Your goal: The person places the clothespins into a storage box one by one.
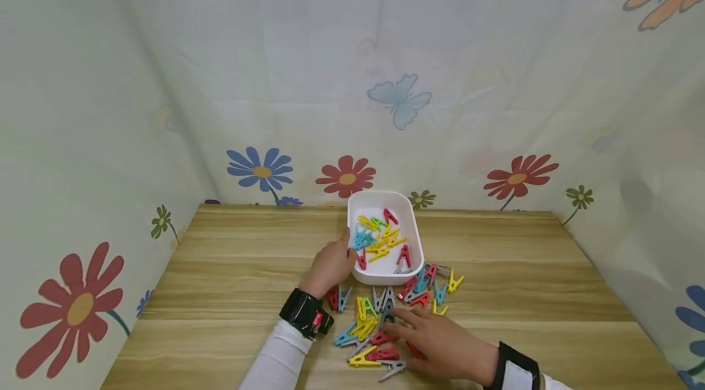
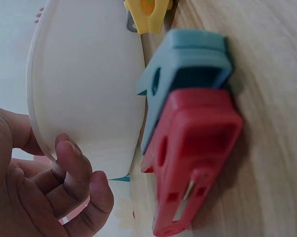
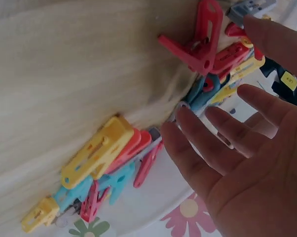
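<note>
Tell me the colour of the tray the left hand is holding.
White; the tray shows best in the head view, left hand at its side.

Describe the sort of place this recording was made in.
Probably a makeshift recording booth, not a lived-in room: a wooden table is closed in on three sides by a flower-and-butterfly printed cloth. On it stand only a white tray and scattered coloured clothes pegs under both hands.

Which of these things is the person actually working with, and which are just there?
In use:
- left hand, holding the white tub at its rim
- right hand, spread over the loose pegs
- pegs in the tub

Just there:
- wooden table
- flowered curtain
</note>
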A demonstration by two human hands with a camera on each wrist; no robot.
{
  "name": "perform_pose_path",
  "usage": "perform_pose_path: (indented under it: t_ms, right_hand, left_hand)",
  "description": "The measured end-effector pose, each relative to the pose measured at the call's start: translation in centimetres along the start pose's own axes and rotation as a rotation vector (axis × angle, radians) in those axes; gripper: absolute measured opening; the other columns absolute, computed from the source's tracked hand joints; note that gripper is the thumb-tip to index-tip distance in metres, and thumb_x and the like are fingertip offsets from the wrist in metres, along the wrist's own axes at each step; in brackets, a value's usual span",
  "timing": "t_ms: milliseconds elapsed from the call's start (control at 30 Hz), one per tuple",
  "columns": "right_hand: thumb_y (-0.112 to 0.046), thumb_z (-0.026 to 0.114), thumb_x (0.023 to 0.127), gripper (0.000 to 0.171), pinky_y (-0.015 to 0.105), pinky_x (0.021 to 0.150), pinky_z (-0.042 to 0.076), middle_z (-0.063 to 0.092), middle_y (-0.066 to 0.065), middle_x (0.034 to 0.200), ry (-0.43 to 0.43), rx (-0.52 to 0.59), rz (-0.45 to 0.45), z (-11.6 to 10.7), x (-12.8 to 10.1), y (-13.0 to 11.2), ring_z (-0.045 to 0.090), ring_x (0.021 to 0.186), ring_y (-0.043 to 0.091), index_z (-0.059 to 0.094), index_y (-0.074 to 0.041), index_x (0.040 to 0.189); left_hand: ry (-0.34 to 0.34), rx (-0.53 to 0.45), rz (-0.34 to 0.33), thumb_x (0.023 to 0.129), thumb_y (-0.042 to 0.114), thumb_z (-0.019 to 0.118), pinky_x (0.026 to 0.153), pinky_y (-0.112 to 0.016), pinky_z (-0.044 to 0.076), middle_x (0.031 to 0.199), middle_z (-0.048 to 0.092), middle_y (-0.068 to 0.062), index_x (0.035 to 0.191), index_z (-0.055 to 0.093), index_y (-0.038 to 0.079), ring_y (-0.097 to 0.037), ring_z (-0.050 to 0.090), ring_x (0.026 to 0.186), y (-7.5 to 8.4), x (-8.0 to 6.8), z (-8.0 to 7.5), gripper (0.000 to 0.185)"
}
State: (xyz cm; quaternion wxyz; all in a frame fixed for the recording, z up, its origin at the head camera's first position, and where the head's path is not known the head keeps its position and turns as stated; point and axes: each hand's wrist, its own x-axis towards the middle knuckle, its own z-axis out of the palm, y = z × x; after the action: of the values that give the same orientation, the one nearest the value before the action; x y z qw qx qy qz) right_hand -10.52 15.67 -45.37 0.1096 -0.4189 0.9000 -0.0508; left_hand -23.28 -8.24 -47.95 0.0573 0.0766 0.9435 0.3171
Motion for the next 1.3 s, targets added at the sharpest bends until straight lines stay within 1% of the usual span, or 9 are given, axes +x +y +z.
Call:
perform_pose_path:
  t_ms: [167, 300, 400, 467, 633, 800, 900, 1100, 1300]
  right_hand:
    - [-0.034, 0.067, 0.091, 0.047, 0.038, 0.084, 0.056, 0.053, 0.003, 0.138, 0.011, 0.015, -0.031, 0.4, 0.1, 0.0, 0.063, 0.104, 0.013, 0.055, -0.027, 0.137]
    - [-0.028, 0.067, 0.092, 0.035, 0.025, 0.074, 0.053, 0.055, -0.002, 0.124, 0.093, 0.02, -0.085, 0.9, 0.1, -0.1, 0.057, 0.091, 0.002, 0.063, -0.022, 0.126]
    - [-0.024, 0.066, 0.092, 0.029, 0.02, 0.07, 0.05, 0.054, -0.005, 0.117, 0.117, 0.025, -0.093, 1.1, 0.1, -0.1, 0.052, 0.086, -0.002, 0.065, -0.021, 0.121]
    - [-0.024, 0.066, 0.092, 0.027, 0.02, 0.069, 0.049, 0.054, -0.006, 0.114, 0.123, 0.007, -0.091, 1.2, 0.2, 0.0, 0.052, 0.085, -0.002, 0.065, -0.021, 0.119]
    - [-0.023, 0.063, 0.095, 0.023, 0.023, 0.07, 0.051, 0.058, -0.008, 0.106, 0.086, -0.006, -0.051, 1.6, 0.4, 0.1, 0.057, 0.086, 0.001, 0.065, -0.022, 0.118]
    - [-0.026, 0.058, 0.098, 0.021, 0.025, 0.076, 0.053, 0.062, -0.01, 0.102, 0.018, 0.042, -0.006, 1.7, 0.4, 0.2, 0.059, 0.09, 0.001, 0.066, -0.023, 0.117]
    - [-0.027, 0.06, 0.098, 0.015, 0.023, 0.072, 0.051, 0.059, -0.012, 0.097, 0.0, 0.047, -0.006, 1.6, 0.4, 0.2, 0.055, 0.084, -0.001, 0.067, -0.024, 0.11]
    - [-0.025, 0.063, 0.095, 0.001, 0.018, 0.063, 0.041, 0.049, -0.015, 0.085, -0.02, 0.064, -0.01, 1.0, 0.4, 0.2, 0.042, 0.071, -0.003, 0.064, -0.025, 0.096]
    - [-0.012, 0.068, 0.086, 0.015, 0.017, 0.06, 0.038, 0.047, -0.015, 0.083, 0.033, 0.086, -0.014, 0.1, 0.4, 0.5, 0.04, 0.068, -0.002, 0.063, -0.023, 0.096]
  left_hand:
    - [-0.003, -0.003, 0.0, 0.102, 0.027, 0.047, 0.047, -0.028, 0.038, 0.065, 0.048, -0.004, 0.154, 0.027, 0.001, -0.019, 0.048, 0.05, 0.0, 0.1, 0.0, 0.062]
    - [-0.003, -0.01, 0.0, 0.102, 0.027, 0.047, 0.047, -0.028, 0.038, 0.064, 0.048, -0.004, 0.154, 0.027, 0.001, -0.018, 0.048, 0.049, 0.0, -0.1, 0.0, 0.062]
    - [-0.006, -0.012, -0.004, 0.102, 0.027, 0.046, 0.047, -0.028, 0.038, 0.064, 0.047, -0.004, 0.154, 0.026, 0.001, -0.018, 0.048, 0.048, 0.0, -0.1, 0.0, 0.062]
    - [-0.006, -0.01, -0.005, 0.101, 0.027, 0.047, 0.047, -0.028, 0.038, 0.063, 0.047, -0.004, 0.154, 0.027, 0.001, -0.019, 0.048, 0.048, 0.0, 0.0, 0.0, 0.062]
    - [-0.008, -0.008, -0.003, 0.101, 0.026, 0.047, 0.047, -0.028, 0.037, 0.064, 0.048, -0.004, 0.154, 0.027, 0.001, -0.018, 0.048, 0.048, 0.0, -0.1, -0.1, 0.062]
    - [-0.012, -0.004, -0.009, 0.101, 0.026, 0.047, 0.048, -0.028, 0.038, 0.066, 0.05, -0.006, 0.154, 0.027, 0.002, -0.019, 0.048, 0.05, 0.2, -0.1, -0.2, 0.061]
    - [-0.015, -0.005, -0.01, 0.101, 0.026, 0.047, 0.048, -0.028, 0.038, 0.066, 0.05, -0.006, 0.154, 0.027, 0.002, -0.019, 0.048, 0.05, 0.2, -0.1, -0.2, 0.061]
    - [-0.02, 0.002, -0.011, 0.101, 0.026, 0.047, 0.047, -0.028, 0.037, 0.064, 0.047, -0.004, 0.154, 0.027, 0.002, -0.019, 0.047, 0.048, 0.1, -0.1, -0.1, 0.062]
    - [-0.008, -0.002, -0.004, 0.101, 0.025, 0.047, 0.047, -0.028, 0.038, 0.064, 0.048, -0.004, 0.154, 0.027, 0.001, -0.018, 0.048, 0.05, 0.1, -0.1, -0.1, 0.061]
